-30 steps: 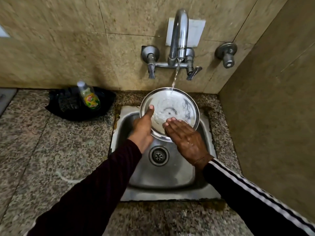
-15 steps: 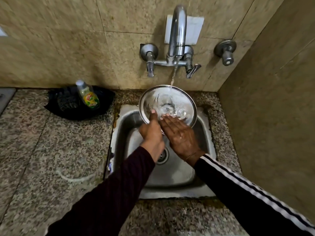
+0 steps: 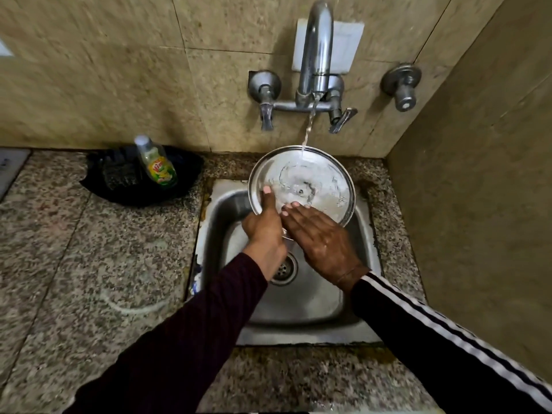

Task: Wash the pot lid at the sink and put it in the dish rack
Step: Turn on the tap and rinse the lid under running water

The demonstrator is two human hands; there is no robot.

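Observation:
A round steel pot lid point(image 3: 313, 177) is held tilted over the back of the steel sink point(image 3: 298, 306), its inner face toward me. Water from the tap point(image 3: 316, 55) runs onto its upper part and spreads over it. My left hand point(image 3: 265, 231) grips the lid's left rim, thumb on the inner face. My right hand point(image 3: 322, 237) lies flat with its fingers spread, fingertips touching the lid's lower inner face. No dish rack is in view.
A dish soap bottle point(image 3: 156, 162) stands in a black tray point(image 3: 143, 177) with a scrubber, on the granite counter point(image 3: 89, 264) left of the sink. Tap handles point(image 3: 265, 97) stick out of the tiled wall. A side wall point(image 3: 478, 204) closes the right.
My left hand slid up the lid's left rim. My right hand stays flat on the lower inner face. The water keeps running.

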